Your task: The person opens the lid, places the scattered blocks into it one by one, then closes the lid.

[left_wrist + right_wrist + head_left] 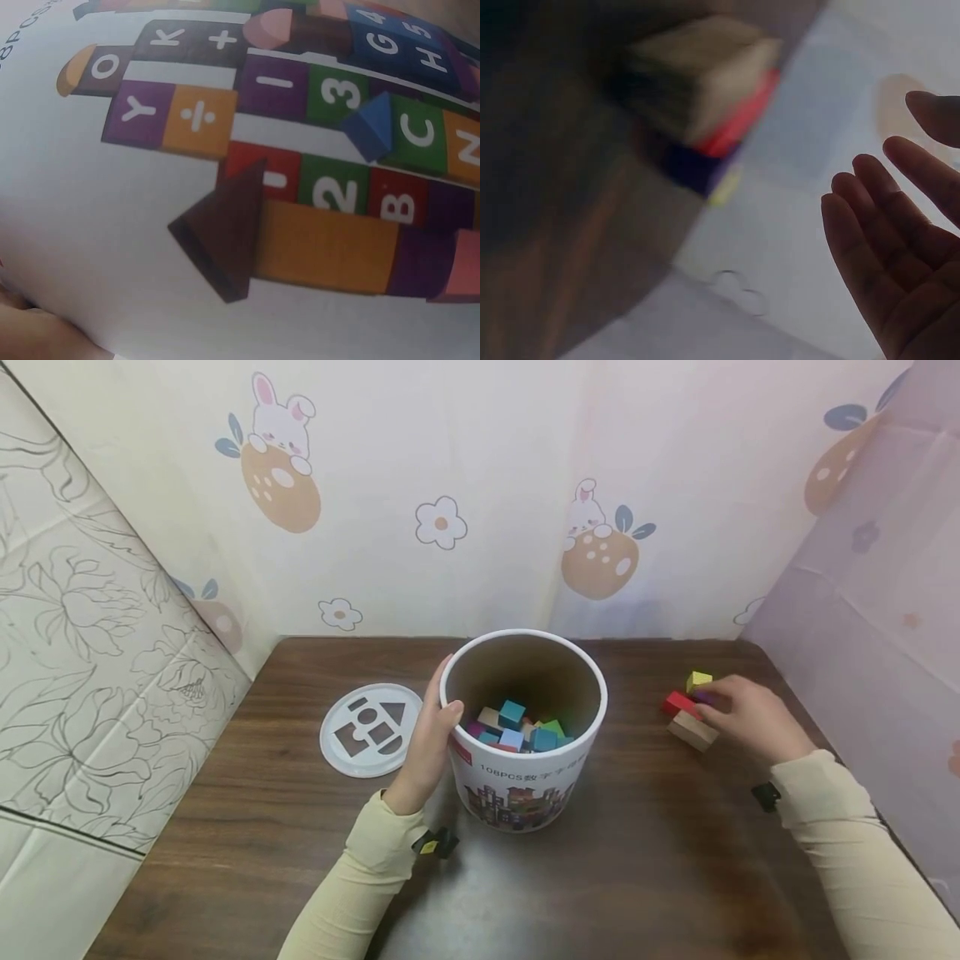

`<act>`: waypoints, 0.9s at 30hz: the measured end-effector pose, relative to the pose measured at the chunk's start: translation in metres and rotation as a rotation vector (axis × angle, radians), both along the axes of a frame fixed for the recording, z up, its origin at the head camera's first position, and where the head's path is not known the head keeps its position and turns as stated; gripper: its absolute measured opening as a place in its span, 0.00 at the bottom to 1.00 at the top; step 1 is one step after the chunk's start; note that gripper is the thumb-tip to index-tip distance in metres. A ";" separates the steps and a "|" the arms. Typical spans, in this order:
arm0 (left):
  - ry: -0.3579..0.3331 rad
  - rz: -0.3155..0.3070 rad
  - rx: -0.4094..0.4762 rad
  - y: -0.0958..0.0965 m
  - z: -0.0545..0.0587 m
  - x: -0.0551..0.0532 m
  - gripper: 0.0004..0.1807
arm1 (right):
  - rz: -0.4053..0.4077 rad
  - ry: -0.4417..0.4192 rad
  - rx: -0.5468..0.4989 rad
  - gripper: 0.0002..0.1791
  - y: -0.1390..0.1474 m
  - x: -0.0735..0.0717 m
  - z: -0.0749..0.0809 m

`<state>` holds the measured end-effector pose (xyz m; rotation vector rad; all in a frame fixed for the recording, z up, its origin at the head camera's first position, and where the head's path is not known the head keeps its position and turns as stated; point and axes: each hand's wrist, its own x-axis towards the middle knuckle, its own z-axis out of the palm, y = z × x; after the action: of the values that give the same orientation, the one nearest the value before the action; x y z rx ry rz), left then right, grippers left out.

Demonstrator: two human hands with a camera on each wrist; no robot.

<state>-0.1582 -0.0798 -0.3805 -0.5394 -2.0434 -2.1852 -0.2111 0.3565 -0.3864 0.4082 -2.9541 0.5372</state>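
A white round bucket [517, 777] with printed block pictures stands in the middle of the table, several coloured blocks [512, 715] inside it. My left hand [429, 739] holds the bucket's left side near the rim, thumb toward the front. The bucket's printed wall [150, 247] fills the left wrist view. At the right, my right hand [757, 718] is beside a small group: a yellow block [698, 681], a red block [681, 704], a plain wooden block [692, 731] and a partly covered purple block [702, 697]. In the right wrist view its fingers [877, 195] are spread, apart from the blurred blocks.
A white lid [360, 767] with shaped cut-outs lies on the brown table [247, 802] left of the bucket. A curtain with rabbit prints [510, 468] hangs behind the table's back edge, and patterned walls flank both sides.
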 end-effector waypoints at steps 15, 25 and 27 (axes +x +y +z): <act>0.000 0.002 -0.012 0.001 0.001 0.002 0.40 | -0.032 -0.151 0.071 0.27 0.011 -0.002 -0.041; 0.000 0.008 -0.018 0.001 -0.001 0.001 0.39 | -0.014 -0.158 0.100 0.27 0.010 -0.005 -0.042; -0.003 0.008 -0.017 0.001 -0.001 0.002 0.39 | -0.019 -0.165 0.101 0.27 0.010 -0.005 -0.042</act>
<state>-0.1567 -0.0788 -0.3811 -0.5291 -2.0633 -2.1671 -0.2163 0.3661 -0.4282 0.3616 -3.1504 0.4418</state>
